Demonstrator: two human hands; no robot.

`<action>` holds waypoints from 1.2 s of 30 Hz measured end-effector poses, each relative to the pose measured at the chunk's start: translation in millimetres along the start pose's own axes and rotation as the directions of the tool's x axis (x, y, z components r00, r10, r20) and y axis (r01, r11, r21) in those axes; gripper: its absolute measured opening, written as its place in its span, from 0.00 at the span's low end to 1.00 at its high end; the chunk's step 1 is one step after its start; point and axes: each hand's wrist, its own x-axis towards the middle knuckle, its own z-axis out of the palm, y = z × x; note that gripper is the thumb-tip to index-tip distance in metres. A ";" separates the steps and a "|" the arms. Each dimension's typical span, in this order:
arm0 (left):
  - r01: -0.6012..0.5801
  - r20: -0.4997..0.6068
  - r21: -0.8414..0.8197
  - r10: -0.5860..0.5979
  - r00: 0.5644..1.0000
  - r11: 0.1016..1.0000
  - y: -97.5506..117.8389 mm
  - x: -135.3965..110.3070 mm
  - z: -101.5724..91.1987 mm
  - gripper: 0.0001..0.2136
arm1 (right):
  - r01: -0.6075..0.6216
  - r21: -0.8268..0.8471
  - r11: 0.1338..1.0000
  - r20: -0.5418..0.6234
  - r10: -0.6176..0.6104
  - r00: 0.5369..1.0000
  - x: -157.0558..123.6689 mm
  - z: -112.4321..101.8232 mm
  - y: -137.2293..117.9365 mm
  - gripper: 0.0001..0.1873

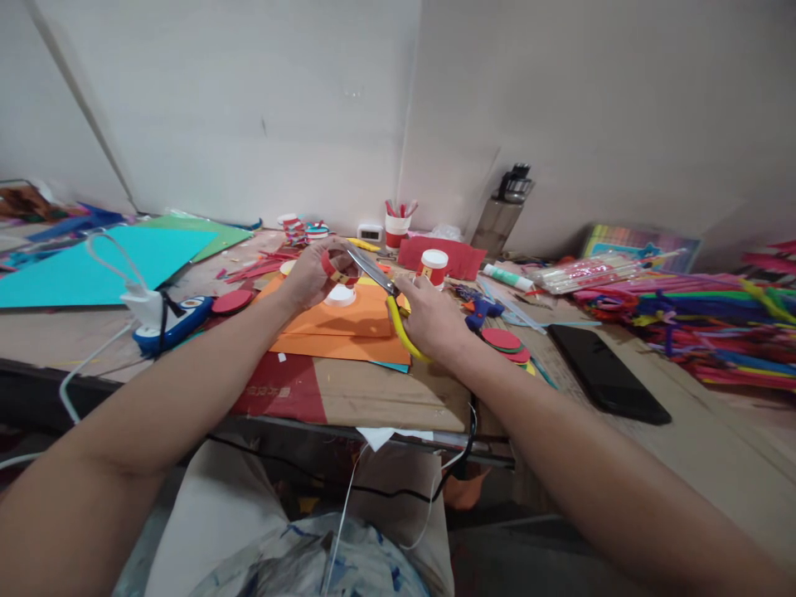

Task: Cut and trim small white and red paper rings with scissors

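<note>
My left hand (309, 278) pinches a curved red paper strip (334, 269) with a yellowish mark on it, above the orange sheets. In my right hand (429, 313) is a pair of scissors (403, 330) with yellow handles, its fingers wrapped round them. The metal blades point up and left, their tips right at the strip by my left fingers; whether they touch the paper is hard to tell. Below the strip a small white round piece (340, 296) rests on the orange paper (348, 327). A red-and-white paper cup (434, 267) stands just beyond my right hand.
A black phone (606, 373) and bundled pipe cleaners (715, 319) lie to the right. Blue glue gun (483, 312) and red discs (501, 339) sit beside my right wrist. Leftward are a power strip (174, 325) and turquoise sheet (93, 261). A bottle (499, 220) stands behind.
</note>
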 end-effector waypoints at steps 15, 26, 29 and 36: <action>0.030 0.068 0.026 -0.032 0.997 0.999 8.5 -1.9 2.0 0.12 | 0.042 -0.039 0.998 -0.005 -0.042 0.999 1.2 1.2 2.4 0.22; -0.034 0.002 -0.016 0.034 0.999 0.999 3.2 -1.5 0.3 0.13 | 0.001 -0.033 0.999 0.026 0.000 1.000 -0.2 -1.7 -0.9 0.22; 0.014 0.029 -0.039 -0.013 0.999 0.999 5.4 -5.3 7.7 0.13 | 0.001 -0.036 0.999 0.011 -0.001 1.000 -1.2 -2.0 -1.7 0.22; 0.048 0.005 -0.032 -0.048 0.999 0.998 9.5 -6.5 12.3 0.13 | 0.001 -0.042 0.999 0.031 0.000 1.000 0.3 -1.7 -1.4 0.23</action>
